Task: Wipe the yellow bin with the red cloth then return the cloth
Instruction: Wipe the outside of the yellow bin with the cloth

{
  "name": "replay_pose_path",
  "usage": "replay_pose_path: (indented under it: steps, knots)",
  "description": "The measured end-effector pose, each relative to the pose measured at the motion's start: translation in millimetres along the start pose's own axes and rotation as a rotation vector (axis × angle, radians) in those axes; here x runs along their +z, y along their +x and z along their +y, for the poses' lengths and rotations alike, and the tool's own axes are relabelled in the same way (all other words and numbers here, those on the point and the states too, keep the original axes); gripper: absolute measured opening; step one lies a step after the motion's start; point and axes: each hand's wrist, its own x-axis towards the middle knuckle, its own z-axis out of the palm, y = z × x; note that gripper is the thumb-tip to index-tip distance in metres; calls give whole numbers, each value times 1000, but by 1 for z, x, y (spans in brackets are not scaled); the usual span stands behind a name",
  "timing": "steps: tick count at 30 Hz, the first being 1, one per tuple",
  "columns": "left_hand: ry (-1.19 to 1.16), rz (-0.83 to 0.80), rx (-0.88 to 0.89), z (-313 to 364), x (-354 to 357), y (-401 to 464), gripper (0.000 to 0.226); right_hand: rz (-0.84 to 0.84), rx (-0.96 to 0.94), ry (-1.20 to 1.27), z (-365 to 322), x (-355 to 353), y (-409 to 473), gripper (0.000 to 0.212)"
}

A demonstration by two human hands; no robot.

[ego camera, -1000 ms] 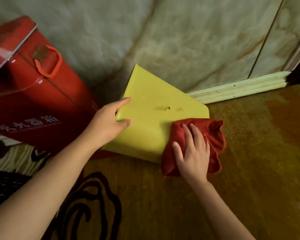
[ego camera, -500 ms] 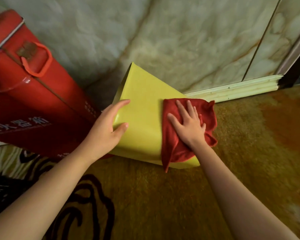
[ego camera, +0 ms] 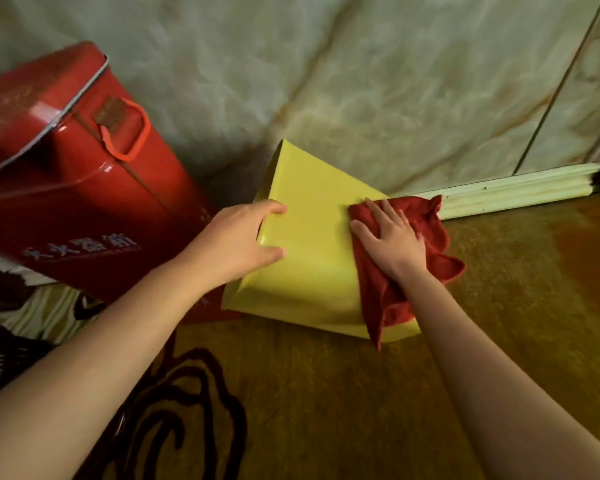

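The yellow bin (ego camera: pixel 312 244) lies tilted on the carpet against the marble wall, a flat side facing up. My left hand (ego camera: pixel 236 240) grips its left edge, thumb on the top face and fingers curled over the edge. My right hand (ego camera: pixel 388 240) presses flat with spread fingers on the red cloth (ego camera: pixel 426 244), which covers the bin's right part and hangs over its right and near edges.
A large red metal box (ego camera: pixel 84 188) with an orange handle and white lettering stands just left of the bin, touching it. A pale skirting board (ego camera: pixel 513 192) runs along the wall at the right. Yellow-brown carpet (ego camera: pixel 326 393) with a dark swirl pattern fills the foreground.
My right hand has slid the red cloth from the bin's near right corner up to its far right part. My left hand has kept its hold on the bin's left edge.
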Motion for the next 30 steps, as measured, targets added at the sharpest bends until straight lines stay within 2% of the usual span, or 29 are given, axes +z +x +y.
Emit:
replay_pose_path:
  steps: [2, 5, 8, 10, 15, 19, 21, 25, 27, 30]
  knots:
    - [17, -19, -85, -3, -2, 11, 63, 39, -97, -81, 1, 13, -18, 63]
    - [-270, 47, -330, -6, 3, 46, 60, 134, -159, -144, 7, 28, -53, 65]
    - [-441, 163, -453, -2, 16, 81, 32, 160, -183, -172, 12, 26, -56, 65]
    - [-373, 265, -434, 1, 24, 85, 17, 182, -207, -176, 14, 27, -63, 64]
    - [-284, 366, -317, 0, 29, 74, 17, 208, -197, -169, 11, 30, -61, 64]
    - [-258, 439, -196, -3, 30, 47, 16, 218, -318, -198, -7, 9, -26, 67]
    - [-284, 473, -122, -3, 29, 30, 18, 265, -288, -181, -9, -12, -15, 69]
    - [-433, 490, 16, 9, 30, -4, 19, 472, -68, -46, 3, -38, -43, 68]
    - [-588, 510, 22, 14, 30, -23, 14, 565, -98, -58, 7, -30, -80, 66]
    - [-641, 476, -71, 15, 17, -28, 34, 635, -229, -157, 10, -2, -134, 69]
